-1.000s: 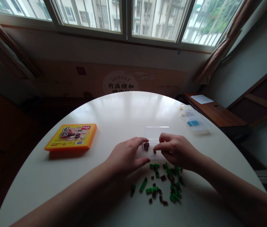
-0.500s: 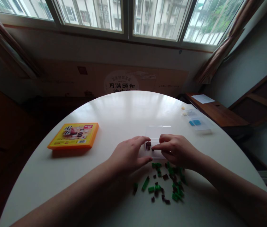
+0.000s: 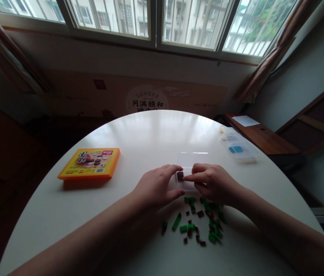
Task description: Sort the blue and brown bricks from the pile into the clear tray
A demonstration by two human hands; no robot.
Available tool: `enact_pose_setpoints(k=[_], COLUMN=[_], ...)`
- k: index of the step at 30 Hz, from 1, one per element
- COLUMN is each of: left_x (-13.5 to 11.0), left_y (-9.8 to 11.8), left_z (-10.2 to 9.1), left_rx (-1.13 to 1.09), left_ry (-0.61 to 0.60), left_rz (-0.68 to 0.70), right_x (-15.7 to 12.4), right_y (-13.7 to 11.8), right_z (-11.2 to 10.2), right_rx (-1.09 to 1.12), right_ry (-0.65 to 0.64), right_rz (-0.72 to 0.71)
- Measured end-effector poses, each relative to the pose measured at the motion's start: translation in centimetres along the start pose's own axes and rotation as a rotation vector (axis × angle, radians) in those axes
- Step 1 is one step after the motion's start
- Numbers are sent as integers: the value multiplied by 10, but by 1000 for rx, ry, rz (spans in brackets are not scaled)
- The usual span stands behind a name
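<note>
l. hand (image 3: 156, 186): thumb + forefinger spread wide, tips apart, at the l. side of the clear case (image 3: 190, 187); forefinger tip by the far edge of the brown block (image 3: 180, 176), thumb tip near the case's near l. corner. contact w/ either: can't tell.

r. hand (image 3: 214, 184): forefinger out straight, pointing l., tip at the block's r. side, appears to touch; other fingers curled. whether anything is pinched: can't tell.

block: in case, near its l. edge; approx. square in view, no clear long axis; sides run abt parallel to case's sides. too small to tell which way it faces.

case stands open, lid (image 3: 193, 158) twd far rim of the round table (image 3: 139, 143).

nearer side of case: loose green + brown pcs (image 3: 214, 232), scattered. long green pc (image 3: 176, 221) lies slantwise, far end twd r.

yellow box (image 3: 90, 163) nr table's l. rim.
</note>
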State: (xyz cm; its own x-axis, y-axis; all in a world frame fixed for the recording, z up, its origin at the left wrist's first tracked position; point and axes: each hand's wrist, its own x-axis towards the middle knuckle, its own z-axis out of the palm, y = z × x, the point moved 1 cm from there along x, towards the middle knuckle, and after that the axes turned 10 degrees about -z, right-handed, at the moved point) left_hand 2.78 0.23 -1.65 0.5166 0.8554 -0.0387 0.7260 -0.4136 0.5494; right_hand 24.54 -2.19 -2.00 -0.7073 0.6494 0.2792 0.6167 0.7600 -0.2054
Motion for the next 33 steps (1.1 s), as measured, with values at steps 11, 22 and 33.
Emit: enact_pose_setpoints(k=[11,22,33], left_x=[0,-2,-1], left_y=[0,2,3], left_z=[1,-2,-3], left_rx=[-3,8,18], left_ry=[5,-21,-19], left_rz=[3,-9,-11], right_x=[-1,-1,1], right_y=[-1,0,1], right_z=[-1,0,0], right_rx=[29,47,52], right_ry=[12,13,-16], right_rz=[-26,-32,-35])
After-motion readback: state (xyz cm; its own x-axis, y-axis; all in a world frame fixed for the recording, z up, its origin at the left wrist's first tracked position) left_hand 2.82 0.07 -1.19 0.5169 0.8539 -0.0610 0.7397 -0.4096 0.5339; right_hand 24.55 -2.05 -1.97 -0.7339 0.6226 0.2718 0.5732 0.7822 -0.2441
